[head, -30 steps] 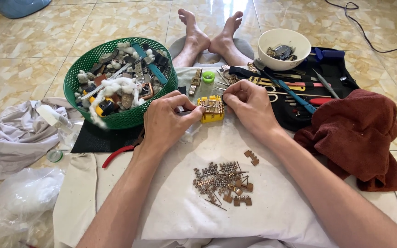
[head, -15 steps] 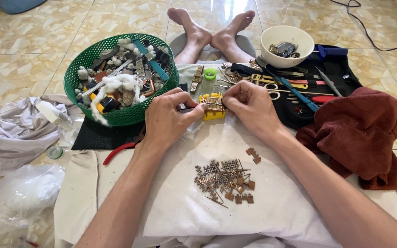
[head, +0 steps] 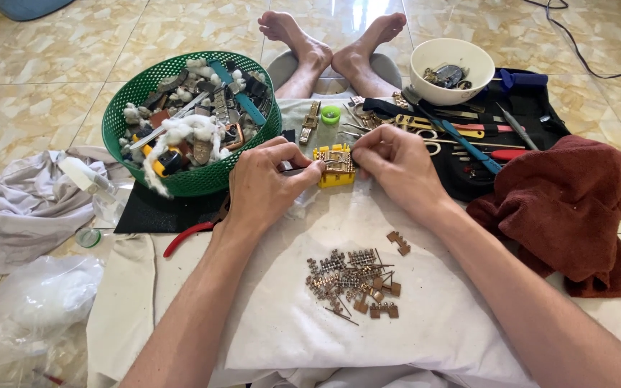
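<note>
Fingers of left hand and right hand pinch yellow holder block from both sides, green basket rim just left, bare white cloth below.

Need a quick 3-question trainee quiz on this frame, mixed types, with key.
1. True or false: both hands touch the yellow holder block.
2. Which sits nearest the right hand? A) green basket B) white bowl C) clear plastic bag
3. Fill in: the pile of small metal links lies on the white ____.

Key: 1 true, the left hand and right hand meet on it. 2 B. 3 cloth.
</note>
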